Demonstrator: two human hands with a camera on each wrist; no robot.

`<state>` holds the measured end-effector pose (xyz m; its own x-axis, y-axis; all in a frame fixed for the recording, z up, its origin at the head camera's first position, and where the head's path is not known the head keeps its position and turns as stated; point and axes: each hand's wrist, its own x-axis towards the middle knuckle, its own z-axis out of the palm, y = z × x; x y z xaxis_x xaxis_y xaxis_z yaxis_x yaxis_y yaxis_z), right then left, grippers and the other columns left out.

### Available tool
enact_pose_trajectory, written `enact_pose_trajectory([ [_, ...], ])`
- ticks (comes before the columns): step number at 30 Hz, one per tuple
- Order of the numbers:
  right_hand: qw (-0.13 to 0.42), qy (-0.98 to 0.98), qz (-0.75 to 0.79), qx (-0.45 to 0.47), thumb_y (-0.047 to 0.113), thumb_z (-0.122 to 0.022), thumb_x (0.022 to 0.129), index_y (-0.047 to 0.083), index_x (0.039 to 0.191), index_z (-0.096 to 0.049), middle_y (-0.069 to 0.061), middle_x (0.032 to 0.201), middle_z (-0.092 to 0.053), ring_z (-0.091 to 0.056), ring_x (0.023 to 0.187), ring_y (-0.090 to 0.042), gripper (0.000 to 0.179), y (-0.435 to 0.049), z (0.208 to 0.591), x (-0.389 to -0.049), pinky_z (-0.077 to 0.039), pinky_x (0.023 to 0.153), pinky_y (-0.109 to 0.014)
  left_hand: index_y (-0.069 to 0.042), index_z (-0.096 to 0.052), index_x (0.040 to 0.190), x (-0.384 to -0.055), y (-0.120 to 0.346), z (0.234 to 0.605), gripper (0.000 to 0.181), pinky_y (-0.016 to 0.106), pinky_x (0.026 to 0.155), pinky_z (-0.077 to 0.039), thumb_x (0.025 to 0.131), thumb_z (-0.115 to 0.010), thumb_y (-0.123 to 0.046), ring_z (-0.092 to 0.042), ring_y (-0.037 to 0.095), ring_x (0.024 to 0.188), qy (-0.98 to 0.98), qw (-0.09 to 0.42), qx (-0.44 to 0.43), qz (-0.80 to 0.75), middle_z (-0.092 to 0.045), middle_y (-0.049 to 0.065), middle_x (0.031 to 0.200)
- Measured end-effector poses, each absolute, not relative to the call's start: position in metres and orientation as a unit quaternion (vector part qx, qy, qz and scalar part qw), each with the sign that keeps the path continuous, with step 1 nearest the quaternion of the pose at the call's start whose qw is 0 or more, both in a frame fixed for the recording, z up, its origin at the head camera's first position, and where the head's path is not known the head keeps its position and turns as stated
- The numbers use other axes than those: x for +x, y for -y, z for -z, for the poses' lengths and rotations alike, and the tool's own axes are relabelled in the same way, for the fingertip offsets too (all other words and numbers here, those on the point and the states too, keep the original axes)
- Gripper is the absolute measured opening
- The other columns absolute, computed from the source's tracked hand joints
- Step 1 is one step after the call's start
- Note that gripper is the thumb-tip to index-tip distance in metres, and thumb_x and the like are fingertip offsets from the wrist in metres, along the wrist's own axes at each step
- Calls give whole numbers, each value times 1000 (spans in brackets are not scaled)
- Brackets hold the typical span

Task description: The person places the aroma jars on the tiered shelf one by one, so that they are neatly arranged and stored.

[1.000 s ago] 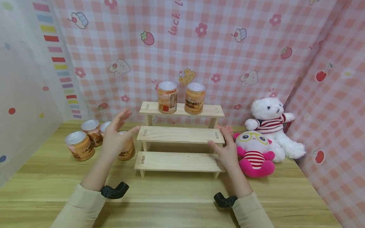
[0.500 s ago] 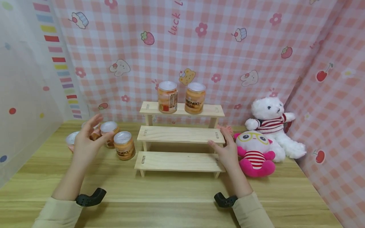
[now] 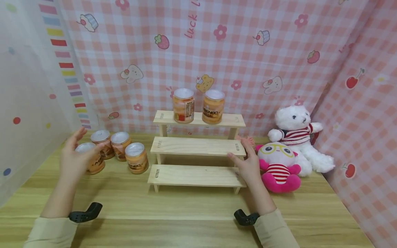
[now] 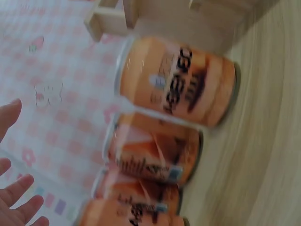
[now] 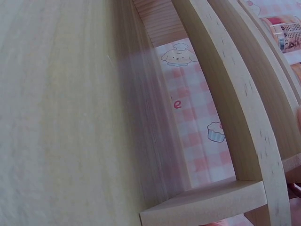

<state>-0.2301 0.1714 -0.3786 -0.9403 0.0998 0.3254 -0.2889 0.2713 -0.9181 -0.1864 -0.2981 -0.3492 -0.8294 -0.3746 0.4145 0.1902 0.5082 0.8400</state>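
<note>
My left hand (image 3: pixel 72 160) hovers at the leftmost can (image 3: pixel 97 163), thumb and fingers spread apart. That hand partly covers the can in the head view, and its fingertips stand away from the cans in the left wrist view. Three more cans with silver lids and orange labels stand close by: a near one (image 3: pixel 136 160), a middle one (image 3: pixel 120 148) and a far one (image 3: pixel 102 141). My right hand (image 3: pixel 249 165) holds the right end of the middle step of a three-step wooden stand (image 3: pixel 195 146), thumb at its front edge. Two cans, left (image 3: pixel 183 106) and right (image 3: pixel 213 107), stand on the top step.
A pink plush toy (image 3: pixel 279 172) in a striped top sits just right of my right hand, with a white teddy bear (image 3: pixel 294 137) behind it. A pink checked curtain (image 3: pixel 198 51) hangs behind the wood-grain table (image 3: pixel 173 217).
My left hand has moved left from beside the stand, past the near can, to the leftmost can. My right hand stays on the stand.
</note>
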Motion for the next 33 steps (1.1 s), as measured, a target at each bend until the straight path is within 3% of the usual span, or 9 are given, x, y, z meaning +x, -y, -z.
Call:
enact_pose_trajectory([
  [14,162,785,-595,62,1,-73,83,-11,140,-37,-21,146,-37,-31,135,-25,69,-165,364,-219,-28,109,-33,-8,-18,153,-189,340,374,85,51,113,-12,89,-68,-31,-17,35,140,836,220,86,496,-19,20,155],
  [24,164,781,-599,70,0,-73,83,-11,141,-36,-22,146,-36,-31,135,-26,70,-166,366,-220,-29,109,-34,-2,-14,152,-191,349,388,85,64,104,-22,92,-64,-34,-20,48,135,848,172,97,491,-20,29,151],
  [27,163,780,-601,67,0,-74,83,-11,141,-36,-21,146,-36,-31,135,-25,71,-166,367,-221,-29,109,-34,-2,-13,152,-192,350,391,85,59,104,-27,92,-64,-33,-24,49,133,852,165,96,488,-21,30,150],
  [29,162,779,-603,65,0,-74,82,-11,141,-36,-21,146,-36,-31,135,-25,71,-166,367,-221,-29,109,-34,-3,-13,152,-192,351,393,85,43,102,-37,92,-64,-34,-27,49,131,856,158,98,482,-22,30,149],
  [31,160,779,-603,63,0,-74,83,-11,141,-36,-21,146,-36,-31,135,-25,71,-166,367,-221,-29,109,-34,-2,-13,152,-193,351,395,85,27,91,-42,92,-65,-34,-31,48,128,861,156,96,475,-25,31,148],
  [33,159,781,-601,62,0,-74,83,-10,142,-35,-21,147,-35,-31,135,-25,71,-167,367,-221,-29,109,-33,-1,-14,152,-194,351,398,86,14,77,-39,91,-65,-34,-35,45,123,865,157,94,468,-28,32,146],
])
